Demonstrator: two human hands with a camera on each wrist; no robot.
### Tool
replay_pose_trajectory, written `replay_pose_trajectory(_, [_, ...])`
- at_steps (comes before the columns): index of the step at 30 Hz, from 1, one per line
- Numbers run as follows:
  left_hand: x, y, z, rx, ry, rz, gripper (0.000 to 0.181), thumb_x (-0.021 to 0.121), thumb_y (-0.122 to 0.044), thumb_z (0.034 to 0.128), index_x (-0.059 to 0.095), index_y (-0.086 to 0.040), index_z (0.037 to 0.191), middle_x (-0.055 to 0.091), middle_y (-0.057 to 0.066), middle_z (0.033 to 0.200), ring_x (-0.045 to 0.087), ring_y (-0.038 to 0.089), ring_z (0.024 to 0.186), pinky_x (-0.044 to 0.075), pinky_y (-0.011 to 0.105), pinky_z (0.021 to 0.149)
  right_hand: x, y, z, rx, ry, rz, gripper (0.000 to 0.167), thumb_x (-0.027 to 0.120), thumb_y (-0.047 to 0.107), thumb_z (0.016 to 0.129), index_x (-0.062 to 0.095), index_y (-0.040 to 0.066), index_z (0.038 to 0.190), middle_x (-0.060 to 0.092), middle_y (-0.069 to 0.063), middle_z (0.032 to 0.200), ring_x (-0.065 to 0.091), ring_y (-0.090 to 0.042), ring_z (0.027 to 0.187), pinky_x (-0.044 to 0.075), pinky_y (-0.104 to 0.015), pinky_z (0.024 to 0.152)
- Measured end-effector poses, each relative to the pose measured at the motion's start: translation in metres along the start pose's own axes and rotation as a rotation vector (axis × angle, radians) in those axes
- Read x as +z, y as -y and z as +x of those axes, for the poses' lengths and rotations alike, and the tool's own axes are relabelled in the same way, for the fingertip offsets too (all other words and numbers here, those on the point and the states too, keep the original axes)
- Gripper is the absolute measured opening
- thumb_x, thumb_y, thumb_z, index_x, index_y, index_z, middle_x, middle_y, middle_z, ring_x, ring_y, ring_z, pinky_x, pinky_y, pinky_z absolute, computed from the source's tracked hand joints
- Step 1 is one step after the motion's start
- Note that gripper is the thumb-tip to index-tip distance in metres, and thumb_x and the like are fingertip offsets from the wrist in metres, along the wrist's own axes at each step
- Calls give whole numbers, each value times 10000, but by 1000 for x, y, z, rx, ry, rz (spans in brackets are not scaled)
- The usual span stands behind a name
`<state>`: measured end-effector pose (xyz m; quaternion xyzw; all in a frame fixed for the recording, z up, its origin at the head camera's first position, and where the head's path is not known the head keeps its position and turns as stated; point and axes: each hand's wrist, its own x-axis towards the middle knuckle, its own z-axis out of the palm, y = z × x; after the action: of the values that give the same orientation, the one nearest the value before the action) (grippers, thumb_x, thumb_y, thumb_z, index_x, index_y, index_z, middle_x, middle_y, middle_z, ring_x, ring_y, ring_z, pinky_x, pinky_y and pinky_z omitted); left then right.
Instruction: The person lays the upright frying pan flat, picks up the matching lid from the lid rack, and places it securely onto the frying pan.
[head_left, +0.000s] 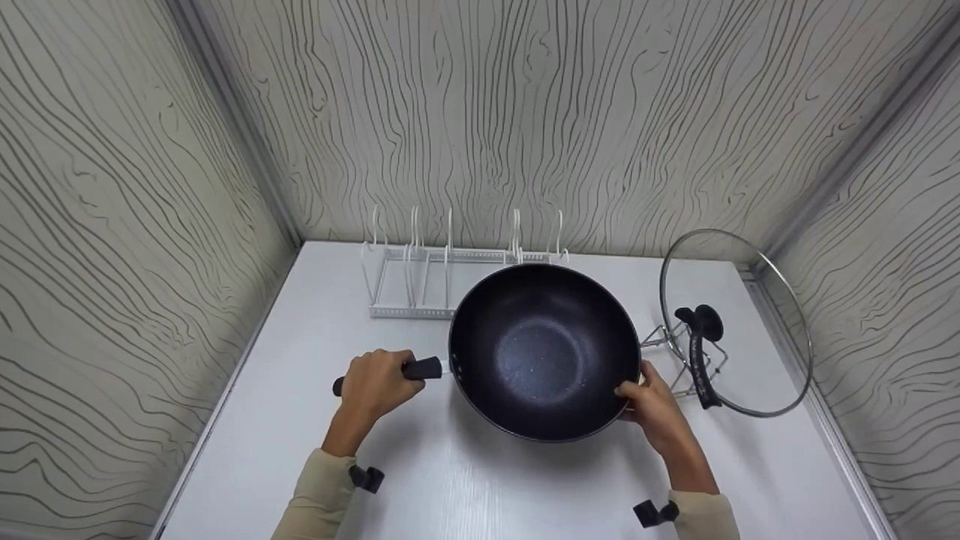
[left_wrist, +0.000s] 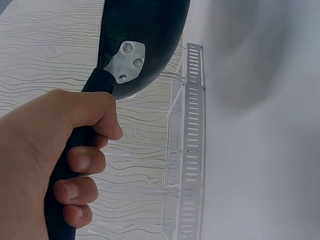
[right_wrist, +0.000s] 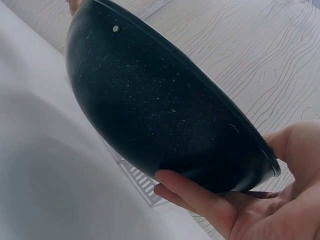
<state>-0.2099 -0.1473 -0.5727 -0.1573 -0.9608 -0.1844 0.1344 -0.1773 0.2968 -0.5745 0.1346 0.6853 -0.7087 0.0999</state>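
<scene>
A dark speckled wok [head_left: 540, 360] is held above the white table, its inside facing up toward the head camera. My left hand [head_left: 377, 381] grips its black handle [left_wrist: 95, 82], with the fingers wrapped round it in the left wrist view. At the opposite side, my right hand [head_left: 655, 405] pinches the rim, thumb on the inner edge and fingers under the outer wall [right_wrist: 150, 100]. Behind the wok stands a white wire rack [head_left: 409, 311] with upright dividers; the wok hides its front right part.
A glass lid [head_left: 765, 352] with a black knob and handle [head_left: 703, 367] leans on a wire stand [head_left: 679, 386] at the right of the white table [head_left: 285, 337]. Wood-patterned panels [head_left: 480, 120] enclose the back and both sides.
</scene>
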Motion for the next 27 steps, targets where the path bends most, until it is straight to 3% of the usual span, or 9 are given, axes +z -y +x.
replay_pose_trajectory(7, [7, 4, -2, -15, 26, 10, 88, 825, -193, 771, 787, -156, 841, 677, -49, 644, 450, 92, 525, 380, 270, 493, 1, -10, 0, 22, -15, 9, 874, 536, -57, 890, 142, 5, 1668, 648, -164, 1068, 733, -208, 861, 629, -336, 741])
replay_pose_trajectory(16, [17, 10, -5, -5, 43, 18, 86, 835, -211, 767, 777, -178, 822, 676, -54, 640, 450, 85, 529, 374, 266, 507, 3, -25, 0, 48, -32, 52, 879, 536, -70, 887, 153, 29, 1672, 643, -162, 1061, 726, -212, 862, 627, -337, 725])
replay_pose_trajectory(27, [29, 16, -7, -8, 68, 17, 121, 857, -242, 766, 783, -181, 840, 719, -21, 686, 513, 107, 557, 437, 305, 541, 5, -40, 0, 50, -44, 51, 708, 535, -74, 884, 302, -1, 1548, 641, -203, 1116, 729, -254, 908, 619, -355, 735])
